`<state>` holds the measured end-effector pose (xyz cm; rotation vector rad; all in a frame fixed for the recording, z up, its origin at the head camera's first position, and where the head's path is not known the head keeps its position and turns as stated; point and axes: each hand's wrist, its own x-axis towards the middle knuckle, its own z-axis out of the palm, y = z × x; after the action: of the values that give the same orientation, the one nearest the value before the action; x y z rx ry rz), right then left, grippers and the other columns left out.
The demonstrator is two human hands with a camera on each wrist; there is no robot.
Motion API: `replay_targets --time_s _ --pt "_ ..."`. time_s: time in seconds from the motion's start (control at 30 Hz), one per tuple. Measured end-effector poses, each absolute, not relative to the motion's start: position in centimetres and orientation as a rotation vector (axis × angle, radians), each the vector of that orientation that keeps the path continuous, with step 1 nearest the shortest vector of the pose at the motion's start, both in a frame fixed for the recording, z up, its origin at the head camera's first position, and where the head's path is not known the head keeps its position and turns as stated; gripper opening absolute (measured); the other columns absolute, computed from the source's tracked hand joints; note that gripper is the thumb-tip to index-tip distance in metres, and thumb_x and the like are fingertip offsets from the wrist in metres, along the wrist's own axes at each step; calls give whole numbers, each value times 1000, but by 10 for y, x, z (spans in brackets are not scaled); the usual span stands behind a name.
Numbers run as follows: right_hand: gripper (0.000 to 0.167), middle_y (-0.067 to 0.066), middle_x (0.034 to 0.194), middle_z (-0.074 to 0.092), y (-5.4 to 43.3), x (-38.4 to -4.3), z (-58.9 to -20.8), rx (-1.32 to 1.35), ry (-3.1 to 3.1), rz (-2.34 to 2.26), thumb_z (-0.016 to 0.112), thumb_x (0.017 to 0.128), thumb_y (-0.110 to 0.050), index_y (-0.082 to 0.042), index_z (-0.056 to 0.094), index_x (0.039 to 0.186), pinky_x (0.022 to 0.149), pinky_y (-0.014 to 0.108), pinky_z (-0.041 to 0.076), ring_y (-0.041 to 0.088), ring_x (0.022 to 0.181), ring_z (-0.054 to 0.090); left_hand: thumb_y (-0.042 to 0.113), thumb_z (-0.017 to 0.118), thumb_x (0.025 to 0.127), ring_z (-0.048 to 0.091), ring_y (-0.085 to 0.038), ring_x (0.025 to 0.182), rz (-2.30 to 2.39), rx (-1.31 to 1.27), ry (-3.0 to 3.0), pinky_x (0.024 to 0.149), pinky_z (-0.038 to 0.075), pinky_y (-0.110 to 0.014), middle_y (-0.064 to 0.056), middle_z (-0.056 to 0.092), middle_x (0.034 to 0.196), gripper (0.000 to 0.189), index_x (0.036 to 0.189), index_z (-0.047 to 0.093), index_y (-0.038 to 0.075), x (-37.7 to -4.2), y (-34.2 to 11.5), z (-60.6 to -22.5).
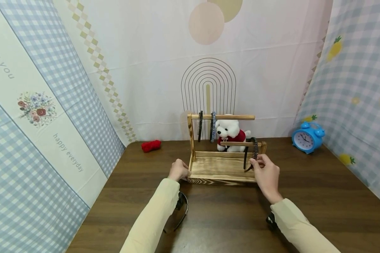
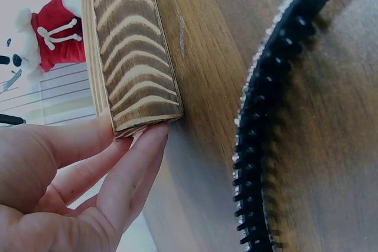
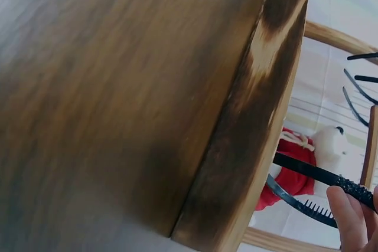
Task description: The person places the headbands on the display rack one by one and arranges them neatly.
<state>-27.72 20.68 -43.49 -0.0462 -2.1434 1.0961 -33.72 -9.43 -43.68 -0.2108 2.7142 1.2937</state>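
A wooden rack (image 1: 221, 168) stands on the table, with a low tray base and two bars at different heights. My left hand (image 1: 178, 170) grips the front left corner of its base; the left wrist view shows the fingers (image 2: 133, 169) against the base's end. At the lower bar, my right hand (image 1: 266, 174) pinches a dark toothed headband (image 1: 255, 149) hanging there. In the right wrist view, fingertips touch this headband (image 3: 354, 193). From the upper bar hang a black headband (image 1: 200, 126) and a blue-and-black one (image 1: 213, 126).
Another headband (image 1: 186, 209) lies beside my left forearm, its sparkly toothed band (image 2: 251, 146) close in the left wrist view. Behind the rack sits a white plush dog (image 1: 229, 128). A red bundle (image 1: 151, 146) lies back left; a blue alarm clock (image 1: 308, 137) stands back right.
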Motion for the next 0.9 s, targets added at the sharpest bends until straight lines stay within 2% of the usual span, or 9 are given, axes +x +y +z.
replay_targets --time_s 0.1,0.23,0.37,0.5,0.6,0.7,0.9 --pt "16 12 84 75 210 -278 -436 -73 -2152 1089 73 89 -16 -2 68 94 51 5 41 -1 61 62 -1 79 77 71 -26 57 1293 -225 2713 56 62 -33 -28 66 101 21 96 72 -8 -337 -94 -437" --pt "15 12 84 75 214 -278 -438 -93 -2177 1063 72 90 -17 -3 68 95 51 10 42 16 66 68 -2 78 77 71 -26 57 1296 -215 2715 55 62 -32 -27 67 98 20 95 72 -8 -337 -94 -437" --pt "20 14 86 75 216 -279 -440 -94 -2203 1036 69 92 -20 -1 68 99 57 25 48 28 73 70 -1 78 77 71 -26 57 1295 -201 2719 55 62 -32 -26 67 95 18 93 73 -7 -336 -94 -436" --pt "24 18 91 74 219 -279 -440 -109 -2216 1047 68 94 -21 1 67 104 66 45 55 34 80 71 -2 78 77 71 -26 57 1287 -196 2724 55 62 -32 -26 67 95 18 93 73 -8 -336 -95 -437" --pt "28 21 96 73 221 -278 -440 -136 -2240 1072 66 95 -22 2 66 108 75 53 55 36 86 71 -1 78 77 71 -26 57 1282 -195 2728 54 62 -31 -26 68 97 19 94 72 -7 -336 -94 -437" --pt "34 21 102 72 223 -277 -438 -174 -2273 1095 65 95 -27 2 66 113 80 53 55 36 91 70 0 79 77 71 -25 56 1274 -197 2730 54 62 -31 -26 68 99 20 95 72 -7 -337 -94 -436" --pt "41 19 108 71 225 -276 -434 -208 -2305 1107 66 94 -33 1 66 116 79 49 57 33 94 71 0 79 78 71 -25 56 1249 -199 2745 56 62 -32 -26 68 99 18 93 72 -6 -336 -94 -435"
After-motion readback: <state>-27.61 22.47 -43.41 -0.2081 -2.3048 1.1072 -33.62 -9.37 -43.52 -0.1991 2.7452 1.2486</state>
